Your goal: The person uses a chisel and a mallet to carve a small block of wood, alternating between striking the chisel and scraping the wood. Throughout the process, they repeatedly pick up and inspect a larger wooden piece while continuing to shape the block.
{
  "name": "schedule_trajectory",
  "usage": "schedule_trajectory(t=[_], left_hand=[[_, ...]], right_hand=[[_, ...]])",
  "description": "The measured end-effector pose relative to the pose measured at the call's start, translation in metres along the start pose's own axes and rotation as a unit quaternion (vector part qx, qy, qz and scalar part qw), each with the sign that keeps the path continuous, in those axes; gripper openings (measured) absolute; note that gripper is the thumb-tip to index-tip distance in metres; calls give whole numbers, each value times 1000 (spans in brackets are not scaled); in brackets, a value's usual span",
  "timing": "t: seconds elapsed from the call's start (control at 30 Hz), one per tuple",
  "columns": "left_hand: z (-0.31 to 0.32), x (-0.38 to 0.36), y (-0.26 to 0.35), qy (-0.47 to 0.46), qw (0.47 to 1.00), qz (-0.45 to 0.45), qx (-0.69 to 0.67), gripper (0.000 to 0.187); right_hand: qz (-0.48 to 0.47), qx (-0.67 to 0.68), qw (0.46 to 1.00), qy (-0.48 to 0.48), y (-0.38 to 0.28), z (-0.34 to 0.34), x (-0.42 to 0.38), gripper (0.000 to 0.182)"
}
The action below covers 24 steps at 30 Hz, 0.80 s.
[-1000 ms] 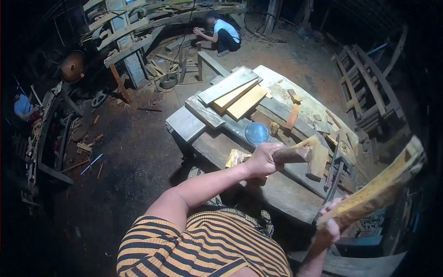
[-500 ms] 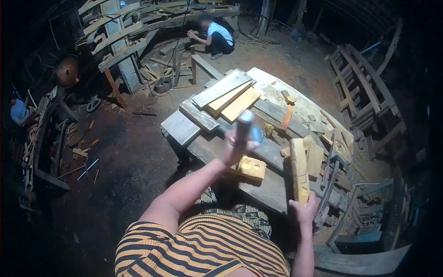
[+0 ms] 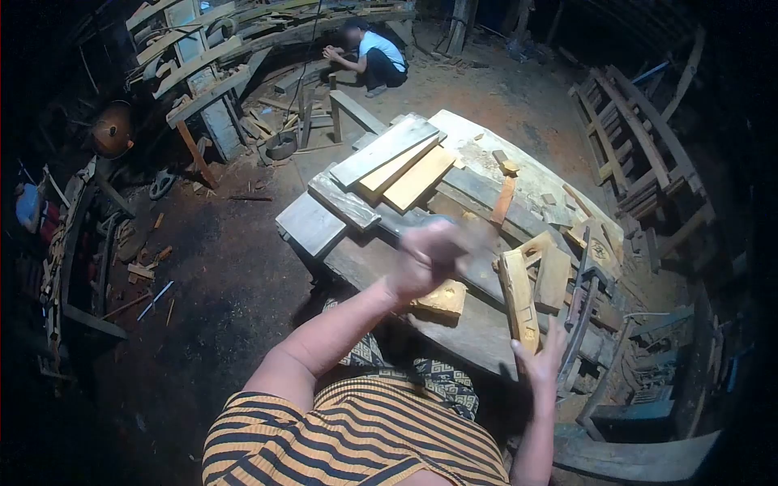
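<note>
My left hand (image 3: pixel 429 263) is raised over the workbench (image 3: pixel 474 338), closed around a dark cylindrical tool (image 3: pixel 476 241) smeared by motion; its exact kind cannot be made out. Below that hand lies a short yellowish wood block (image 3: pixel 444 300) with hollows in its top, partly covered by the hand. My right hand (image 3: pixel 541 356) is at the near end of a long pale wood piece (image 3: pixel 517 292) with cut outlines on its face. Its thumb and fingers are spread around that end. Another pale board (image 3: pixel 553 279) leans or lies just right of the piece.
Stacked planks (image 3: pixel 385 158) cover the bench's far left. A metal clamp-like bar (image 3: pixel 585 304) lies at right. Scraps sit on the pale slab (image 3: pixel 486 146) behind. A person (image 3: pixel 377 61) crouches at the back; another person (image 3: pixel 31 206) is at far left. Timber racks (image 3: pixel 640 146) stand right.
My left hand has swung the tool from upright to tilted right, now blurred. The long wood piece has come down slightly and leftward, and my right hand's fingers have opened from around it.
</note>
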<state>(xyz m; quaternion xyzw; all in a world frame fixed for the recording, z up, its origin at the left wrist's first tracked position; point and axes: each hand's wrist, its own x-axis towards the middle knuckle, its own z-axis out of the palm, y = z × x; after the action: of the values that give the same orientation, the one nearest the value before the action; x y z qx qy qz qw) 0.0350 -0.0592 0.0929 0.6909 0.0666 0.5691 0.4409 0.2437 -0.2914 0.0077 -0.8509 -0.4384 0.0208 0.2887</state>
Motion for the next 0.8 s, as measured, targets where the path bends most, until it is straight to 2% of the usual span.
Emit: schedule_trajectory(t=[0.03,0.07,0.1,0.13,0.17,0.23,0.27,0.3,0.4,0.43,0.5,0.53,0.63,0.67,0.7,0.8], left_hand=[[7,3,7,-82,995,54,2,16],[11,1,7,-146,985,60,75,19],[16,-4,8,-209,964,68,147,24],[26,-11,8,-235,950,66,195,23],[34,-16,5,-261,941,72,203,21],[46,-27,1,-295,930,66,207,24],[46,-31,0,-322,925,39,199,28],[46,-34,-2,-321,925,36,201,28],[41,-38,-5,-334,920,35,202,33],[36,-36,-7,-332,917,65,212,37],[15,-25,-1,-316,917,57,238,58],[2,-22,1,-256,924,68,274,66],[-50,-33,-17,-176,917,-18,359,74],[-63,-48,-26,-184,900,-100,383,75],[-69,-59,-32,-185,899,-103,383,75],[-73,-85,-38,-266,857,-208,390,72]], right_hand=[[-34,81,996,5,-16,-14,3,97],[-30,81,996,4,-36,-29,3,97],[-58,303,950,-39,-60,-42,0,101],[-84,508,854,-78,-79,-48,-2,106],[-106,559,819,-77,-92,-47,-5,109],[-89,596,795,-73,-101,-35,-11,102],[-71,623,778,-37,-107,-31,-14,79],[-70,624,778,-40,-105,-27,-13,79],[-50,616,786,-6,-106,-18,-14,40],[-51,606,793,18,-110,-19,-14,38],[-1,589,806,61,-103,-29,-9,36],[6,593,800,96,-101,-39,-6,36],[-2,600,780,174,-75,-58,0,35],[11,612,768,192,-71,-62,0,34],[5,622,762,180,-63,-66,1,34],[16,617,766,178,-62,-67,3,35]])
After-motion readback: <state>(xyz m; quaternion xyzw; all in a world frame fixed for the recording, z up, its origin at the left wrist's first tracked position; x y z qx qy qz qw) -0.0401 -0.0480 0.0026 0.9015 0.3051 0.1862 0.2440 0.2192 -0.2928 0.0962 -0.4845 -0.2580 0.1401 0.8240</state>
